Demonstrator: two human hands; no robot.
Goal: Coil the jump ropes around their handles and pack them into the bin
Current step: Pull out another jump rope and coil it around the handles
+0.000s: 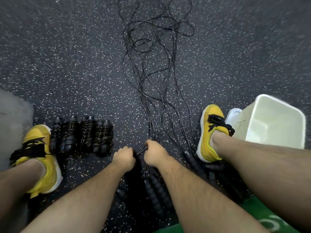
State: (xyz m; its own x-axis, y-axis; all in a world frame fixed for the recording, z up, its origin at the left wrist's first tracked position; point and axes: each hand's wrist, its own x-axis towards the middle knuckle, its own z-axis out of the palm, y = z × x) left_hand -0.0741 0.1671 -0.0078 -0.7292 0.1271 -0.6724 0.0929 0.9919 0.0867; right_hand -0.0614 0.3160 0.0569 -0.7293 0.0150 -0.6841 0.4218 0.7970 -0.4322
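Right hand (154,152) pinching loose ropes (152,132) at lower centre; left hand (123,156) curled, grip contents hidden, cannot tell. Coiled ropes (80,135) lower left, bin (277,115) at right.

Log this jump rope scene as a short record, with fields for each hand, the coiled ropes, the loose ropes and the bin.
loose ropes: tangled cords running forward from the hands
left hand: fist curled, seemingly around a rope end
right hand: pinches several cords
coiled ropes: row of bundles on the floor beside the left shoe
bin: white, beside the right shoe, no ropes visible inside
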